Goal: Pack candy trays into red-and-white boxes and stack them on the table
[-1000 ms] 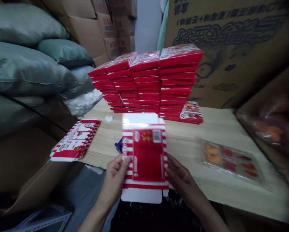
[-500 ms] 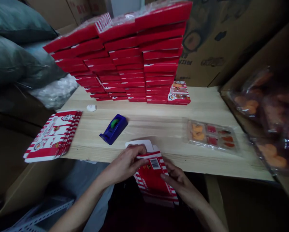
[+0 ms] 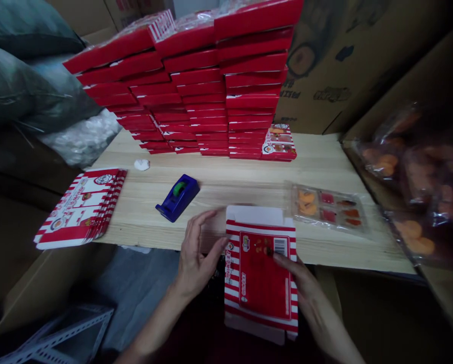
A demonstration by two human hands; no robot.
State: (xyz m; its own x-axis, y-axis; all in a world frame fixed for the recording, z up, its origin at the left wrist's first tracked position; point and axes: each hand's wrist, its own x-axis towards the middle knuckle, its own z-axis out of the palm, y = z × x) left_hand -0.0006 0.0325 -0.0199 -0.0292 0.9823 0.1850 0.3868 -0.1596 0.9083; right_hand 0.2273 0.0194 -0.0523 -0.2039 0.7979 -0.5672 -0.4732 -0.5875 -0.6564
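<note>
A red and white striped carton point(image 3: 262, 278) with a barcode on its upper face is gripped along its right side by my right hand point(image 3: 306, 288), thumb on the printed panel. White flaps stand out at its top and bottom ends. My left hand point(image 3: 198, 253) is at the carton's left edge, fingers spread and curved; whether its thumb tip touches the edge I cannot tell. Beyond the hands lies a blue tape dispenser point(image 3: 178, 198) with a green core. To the right, a clear-wrapped tray of food-shaped pieces point(image 3: 327, 207) rests on the table.
A tall stack of red boxes point(image 3: 204, 91) lines the back of the table point(image 3: 245, 177). Flat striped cartons point(image 3: 80, 207) are piled at the left edge. A small white lump point(image 3: 142, 165) lies near them. Bagged orange pieces point(image 3: 412, 232) fill a cardboard box at the right.
The carton has shifted right and turned more upright, its printed panel now facing me. My left hand has let go of its top end and opened. My right hand still grips the right side.
</note>
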